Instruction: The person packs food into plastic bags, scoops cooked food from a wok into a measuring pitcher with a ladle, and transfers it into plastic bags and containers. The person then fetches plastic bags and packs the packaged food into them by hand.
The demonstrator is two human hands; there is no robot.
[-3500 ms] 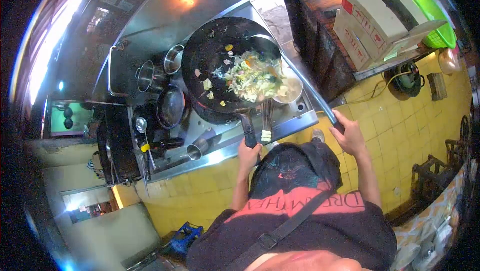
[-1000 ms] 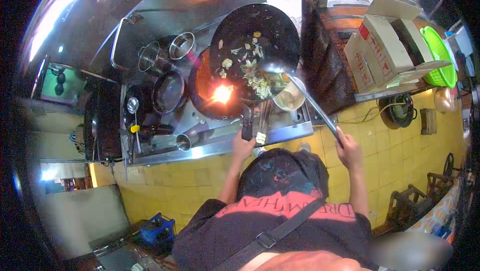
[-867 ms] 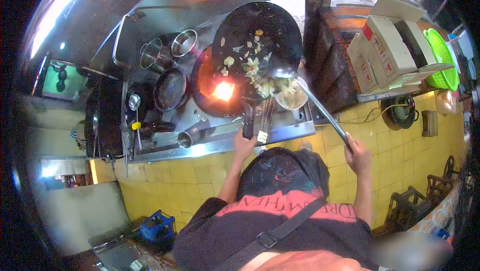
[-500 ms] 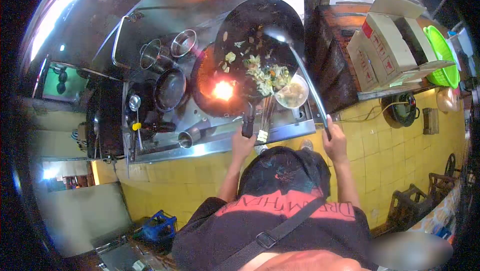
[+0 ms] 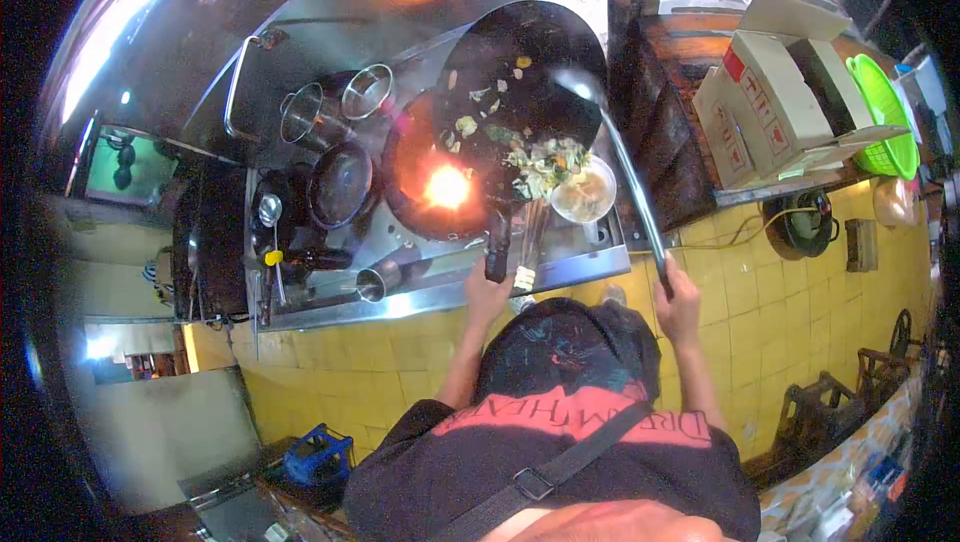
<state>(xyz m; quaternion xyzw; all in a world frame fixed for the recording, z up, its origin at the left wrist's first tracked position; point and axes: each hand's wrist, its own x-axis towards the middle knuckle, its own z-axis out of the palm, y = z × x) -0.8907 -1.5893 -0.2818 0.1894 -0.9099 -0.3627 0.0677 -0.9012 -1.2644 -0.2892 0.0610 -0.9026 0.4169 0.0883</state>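
Note:
My left hand (image 5: 488, 294) is closed around the black handle of a large wok (image 5: 500, 37), which is tilted toward the right beside the burner flame (image 5: 447, 187). Chopped vegetables (image 5: 545, 167) are bunched at its lower rim, with loose pieces scattered over the inside. Just under that rim stands a white bowl (image 5: 583, 204) with food in it. My right hand (image 5: 680, 300) grips the end of a long-handled metal ladle (image 5: 632, 177). Its head is over the wok's right side, above the vegetables; whether it touches the wok I cannot tell.
On the steel stove, left of the burner, sit a frying pan (image 5: 341, 184), metal pots (image 5: 308, 114) and a small saucepan (image 5: 372, 284). A bundle of thin sticks (image 5: 530, 247) lies by the wok handle. To the right, a cardboard box (image 5: 770, 107) and a green basket (image 5: 888, 122) stand on a counter.
The ladle and my right hand have moved slightly right and toward me. The wok has shifted a little, and the bunched vegetables now sit closer to the bowl.

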